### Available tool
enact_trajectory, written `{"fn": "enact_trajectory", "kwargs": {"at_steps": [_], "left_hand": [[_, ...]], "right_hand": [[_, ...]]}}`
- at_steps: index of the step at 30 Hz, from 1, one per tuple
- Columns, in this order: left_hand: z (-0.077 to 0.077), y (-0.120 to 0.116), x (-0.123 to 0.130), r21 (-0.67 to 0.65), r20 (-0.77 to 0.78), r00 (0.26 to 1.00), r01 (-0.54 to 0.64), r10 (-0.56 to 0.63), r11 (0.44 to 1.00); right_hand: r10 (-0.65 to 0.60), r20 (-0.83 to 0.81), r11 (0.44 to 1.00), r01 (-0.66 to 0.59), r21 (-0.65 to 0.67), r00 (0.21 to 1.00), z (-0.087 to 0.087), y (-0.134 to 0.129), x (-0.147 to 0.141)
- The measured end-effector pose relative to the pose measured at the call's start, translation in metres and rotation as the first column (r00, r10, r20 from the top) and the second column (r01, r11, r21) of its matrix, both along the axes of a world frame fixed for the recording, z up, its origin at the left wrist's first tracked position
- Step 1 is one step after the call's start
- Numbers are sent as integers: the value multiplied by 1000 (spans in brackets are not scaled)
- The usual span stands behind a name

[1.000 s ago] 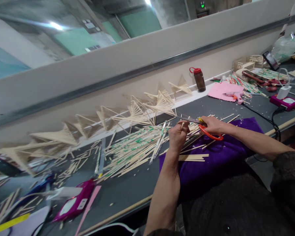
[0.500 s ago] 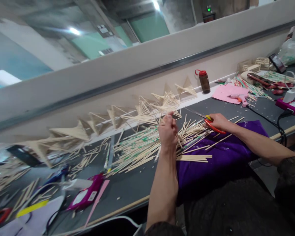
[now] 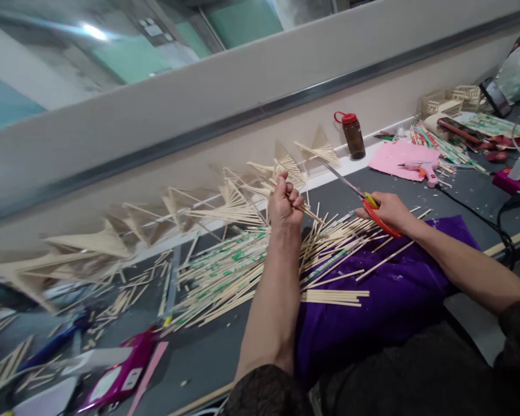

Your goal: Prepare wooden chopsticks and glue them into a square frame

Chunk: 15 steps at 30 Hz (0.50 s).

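My left hand (image 3: 285,202) is closed around thin wooden sticks (image 3: 314,215), whose ends poke out below the fingers to the right. My right hand (image 3: 387,211) grips scissors (image 3: 378,219) with red and yellow handles; their long blades point up and left, apart from the held sticks. Under and between both hands lies a spread pile of sticks (image 3: 238,271), some in white and green paper wrappers. A few bare sticks (image 3: 335,297) line up on the purple cloth (image 3: 390,289) by my lap.
Triangular stick models (image 3: 231,208) run along the wall. Behind my right hand stand a brown bottle (image 3: 354,140) with a red cap and a pink glue gun (image 3: 425,170) on pink cloth (image 3: 383,159). A magenta box (image 3: 121,370) with a cable lies at front left.
The view has turned a little, so most things sit further left. My left hand has risen with its sticks, and the scissor blades tilt more steeply upward.
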<state>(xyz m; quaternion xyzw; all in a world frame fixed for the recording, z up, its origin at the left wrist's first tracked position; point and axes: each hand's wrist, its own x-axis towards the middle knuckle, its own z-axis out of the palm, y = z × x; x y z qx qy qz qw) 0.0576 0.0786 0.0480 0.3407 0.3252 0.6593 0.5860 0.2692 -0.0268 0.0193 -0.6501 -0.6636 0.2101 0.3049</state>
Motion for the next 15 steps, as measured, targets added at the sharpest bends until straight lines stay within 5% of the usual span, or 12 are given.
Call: {"fn": "enact_trajectory", "kwargs": {"at_steps": [4,8,15], "left_hand": [[7,12,17,25,-112,994,15,-13,1000],[12,25,42,144,-208,972,-75,105,987],[-51,47,80,146,-460,888,49,23,988]], "right_hand": [[17,-55,1000,-16,4,998,2,0,0],[-21,-128,1000,24,17,992,4,1,3],[-13,-137,999,17,28,991,3,3,5]]}}
